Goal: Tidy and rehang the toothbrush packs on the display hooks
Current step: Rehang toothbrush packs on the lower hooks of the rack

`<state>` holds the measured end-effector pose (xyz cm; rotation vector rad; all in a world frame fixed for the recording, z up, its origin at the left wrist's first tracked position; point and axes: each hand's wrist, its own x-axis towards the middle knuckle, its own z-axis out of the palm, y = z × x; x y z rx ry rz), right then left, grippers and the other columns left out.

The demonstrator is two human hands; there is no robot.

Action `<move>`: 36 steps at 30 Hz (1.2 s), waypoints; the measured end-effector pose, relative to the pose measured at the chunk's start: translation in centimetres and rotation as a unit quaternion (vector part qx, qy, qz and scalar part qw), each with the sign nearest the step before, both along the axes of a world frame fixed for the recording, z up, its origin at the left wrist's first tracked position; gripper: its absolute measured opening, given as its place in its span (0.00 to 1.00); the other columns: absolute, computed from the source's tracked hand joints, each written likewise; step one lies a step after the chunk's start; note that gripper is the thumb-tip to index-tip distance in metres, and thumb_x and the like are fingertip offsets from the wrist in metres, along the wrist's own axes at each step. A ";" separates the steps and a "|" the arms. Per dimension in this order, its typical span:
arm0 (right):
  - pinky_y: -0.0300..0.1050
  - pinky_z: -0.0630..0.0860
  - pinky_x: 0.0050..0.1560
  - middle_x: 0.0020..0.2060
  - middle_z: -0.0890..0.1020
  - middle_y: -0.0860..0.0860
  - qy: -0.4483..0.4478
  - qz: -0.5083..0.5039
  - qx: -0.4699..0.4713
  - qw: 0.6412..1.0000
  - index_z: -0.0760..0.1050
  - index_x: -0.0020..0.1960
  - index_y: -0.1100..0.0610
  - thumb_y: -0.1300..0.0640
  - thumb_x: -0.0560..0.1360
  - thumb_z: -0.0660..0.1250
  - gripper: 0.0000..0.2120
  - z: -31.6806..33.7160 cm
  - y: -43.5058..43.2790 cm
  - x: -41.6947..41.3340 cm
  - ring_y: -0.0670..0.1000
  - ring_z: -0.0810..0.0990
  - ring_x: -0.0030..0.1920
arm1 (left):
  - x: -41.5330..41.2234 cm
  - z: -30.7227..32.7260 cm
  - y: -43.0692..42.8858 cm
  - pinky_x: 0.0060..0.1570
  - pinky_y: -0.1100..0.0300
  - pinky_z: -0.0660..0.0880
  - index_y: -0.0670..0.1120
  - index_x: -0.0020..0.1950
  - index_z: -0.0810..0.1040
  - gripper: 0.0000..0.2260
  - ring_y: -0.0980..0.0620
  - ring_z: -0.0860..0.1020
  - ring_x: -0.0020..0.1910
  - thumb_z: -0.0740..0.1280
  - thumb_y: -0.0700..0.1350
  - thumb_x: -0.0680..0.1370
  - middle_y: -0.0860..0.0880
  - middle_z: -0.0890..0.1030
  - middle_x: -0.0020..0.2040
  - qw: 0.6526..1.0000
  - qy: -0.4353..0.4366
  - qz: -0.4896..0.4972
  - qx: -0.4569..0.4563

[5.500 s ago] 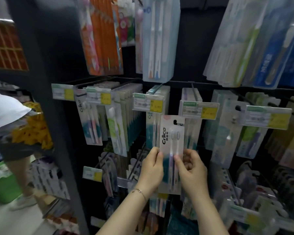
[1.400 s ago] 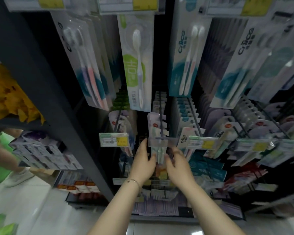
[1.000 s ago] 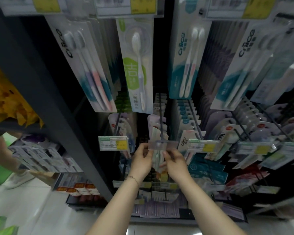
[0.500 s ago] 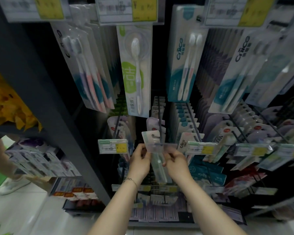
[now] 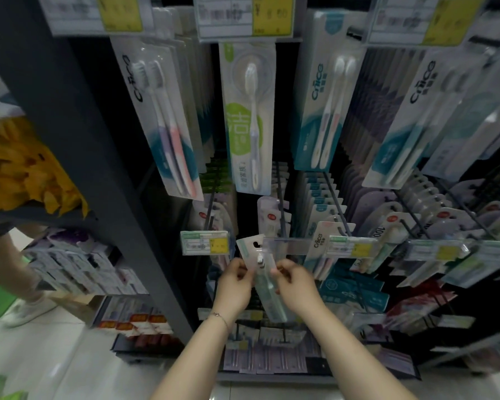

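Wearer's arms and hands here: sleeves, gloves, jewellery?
No gloves on the left hand or right hand, and no sleeves in view on either forearm. A thin chain bracelet circles the left wrist; the right wrist shows nothing worn.

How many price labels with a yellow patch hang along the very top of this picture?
3. The left label sits above the pink-and-purple pack, the middle label above the green pack, the right label near the upper right corner. Others may lie beyond the frame.

Pale-green toothbrush pack; yellow-patched price tag.
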<state>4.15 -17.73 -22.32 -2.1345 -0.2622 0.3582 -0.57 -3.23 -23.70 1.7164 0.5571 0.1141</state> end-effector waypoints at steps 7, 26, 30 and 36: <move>0.56 0.80 0.49 0.35 0.79 0.47 -0.007 0.001 0.000 1.000 0.75 0.40 0.48 0.57 0.79 0.65 0.09 -1.2 -0.7 -2.6 0.50 0.80 0.39 | -1.9 -0.7 0.1 0.55 0.46 0.80 0.50 0.49 0.80 0.05 0.50 0.82 0.48 0.66 0.42 0.81 0.49 0.84 0.46 0.998 0.012 -0.047 0.032; 0.59 0.78 0.44 0.38 0.82 0.53 -0.082 -0.117 0.147 0.979 0.78 0.46 0.53 0.60 0.78 0.67 0.04 4.0 -9.0 -4.5 0.58 0.80 0.39 | -1.8 4.6 -7.2 0.43 0.68 0.75 0.53 0.51 0.82 0.05 0.63 0.80 0.43 0.68 0.44 0.81 0.57 0.83 0.43 0.973 -0.092 -0.192 0.090; 0.61 0.76 0.41 0.35 0.80 0.55 -0.107 -0.122 0.185 0.969 0.77 0.44 0.55 0.60 0.79 0.66 0.05 6.8 -11.0 -3.6 0.60 0.78 0.36 | -0.7 7.0 -9.4 0.53 0.57 0.79 0.52 0.52 0.82 0.04 0.57 0.81 0.48 0.68 0.44 0.80 0.55 0.84 0.46 0.970 -0.142 -0.178 0.082; 0.42 0.78 0.35 0.36 0.83 0.46 -0.125 -0.120 0.222 0.960 0.77 0.46 0.51 0.63 0.79 0.66 0.08 10.3 -15.3 -1.3 0.46 0.79 0.33 | 1.0 10.5 -13.9 0.55 0.53 0.80 0.53 0.52 0.82 0.06 0.58 0.82 0.51 0.68 0.42 0.81 0.57 0.85 0.48 0.971 -0.185 -0.145 0.046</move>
